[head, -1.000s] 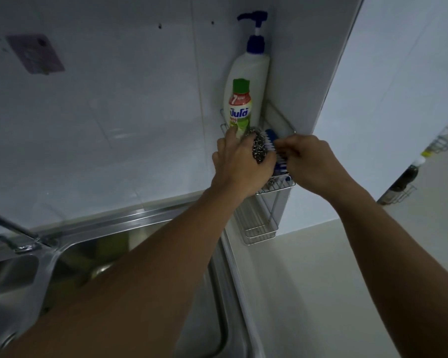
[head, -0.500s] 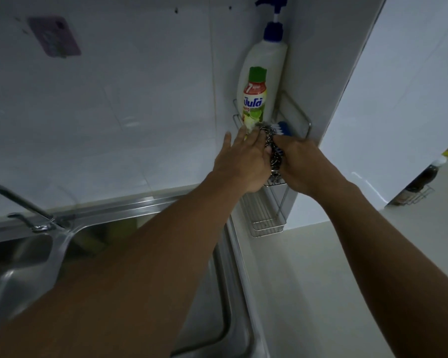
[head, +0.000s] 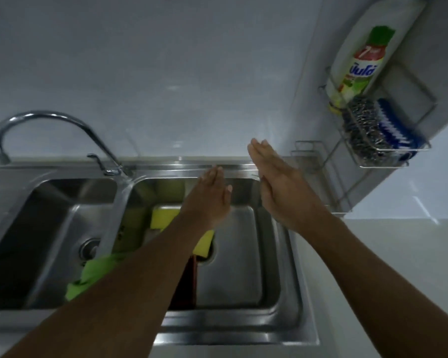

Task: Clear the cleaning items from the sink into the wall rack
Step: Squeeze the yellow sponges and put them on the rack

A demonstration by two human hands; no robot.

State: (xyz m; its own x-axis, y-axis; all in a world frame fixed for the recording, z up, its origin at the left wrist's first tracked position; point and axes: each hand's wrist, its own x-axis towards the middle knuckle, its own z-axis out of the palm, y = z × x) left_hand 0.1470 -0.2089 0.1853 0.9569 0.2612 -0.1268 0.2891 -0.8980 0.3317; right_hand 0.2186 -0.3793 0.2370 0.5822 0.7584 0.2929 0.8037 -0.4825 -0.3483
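The wire wall rack (head: 388,161) at the upper right holds a white dish soap bottle (head: 357,58), a steel wool scourer (head: 365,130) and a blue brush (head: 396,127). Over the right sink basin (head: 243,254), my left hand (head: 210,200) and my right hand (head: 277,184) hover with flat fingers, holding nothing. In that basin lie a yellow sponge (head: 163,217), a green cloth (head: 88,275) and a dark red item (head: 186,285), all partly hidden by my left forearm.
A curved chrome tap (head: 44,120) rises at the back left over the left basin (head: 36,228). A lower wire rack shelf (head: 308,151) sits by the wall. White countertop (head: 386,254) stretches to the right.
Both hands have left the rack and dropped down over the right basin, leaving the scourer beside the brush in the rack. The view has swung left and down to the sink.
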